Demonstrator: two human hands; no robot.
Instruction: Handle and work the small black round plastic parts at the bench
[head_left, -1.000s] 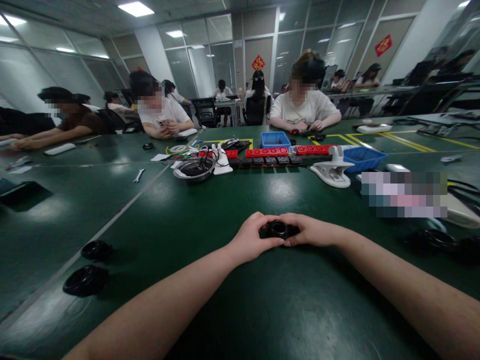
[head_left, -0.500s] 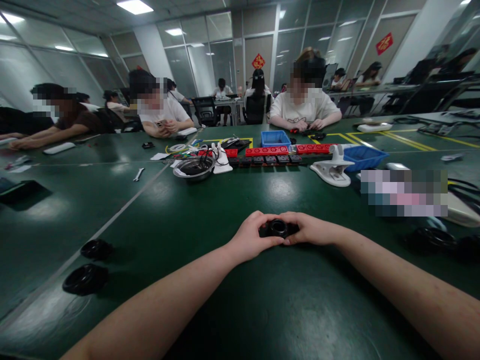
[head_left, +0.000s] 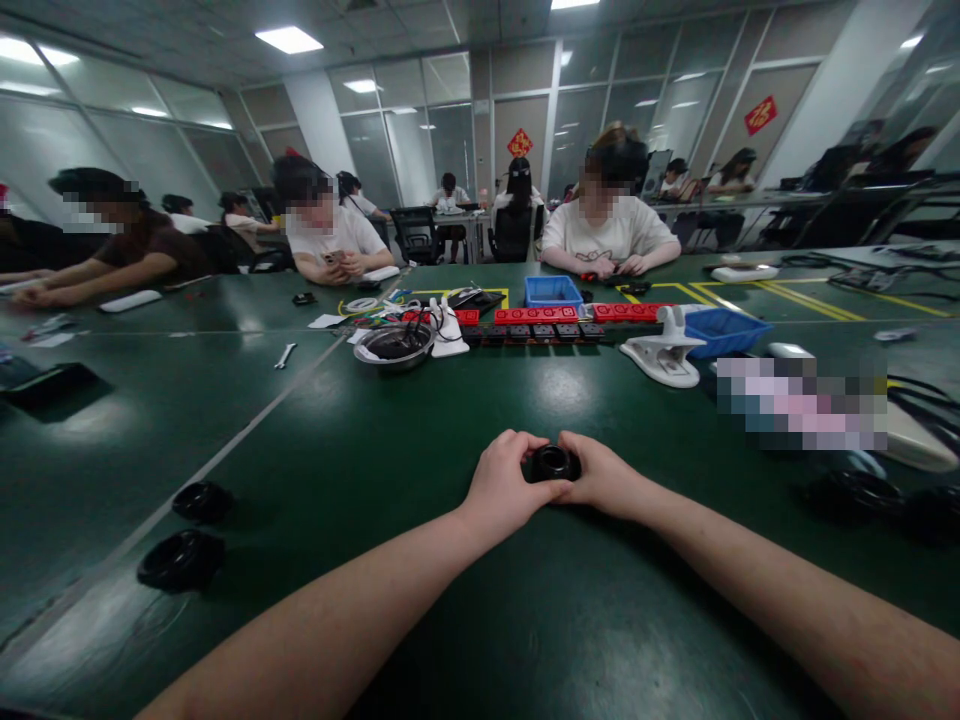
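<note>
Just parted the fingertips point(head_left: 566, 438) at twelve o'clock, keeping the black ring point(head_left: 556, 473) clasped between left grip point(head_left: 504, 485) at nine and right grip point(head_left: 606, 474) at three, apparently adjusting the hold.

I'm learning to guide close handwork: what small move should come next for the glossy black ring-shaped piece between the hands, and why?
I'd probably ease the right hand slightly back while the left hand steadies the glossy black ring-shaped piece: both hands curl around its sides, hiding much of them, while its round opening faces up.
</note>
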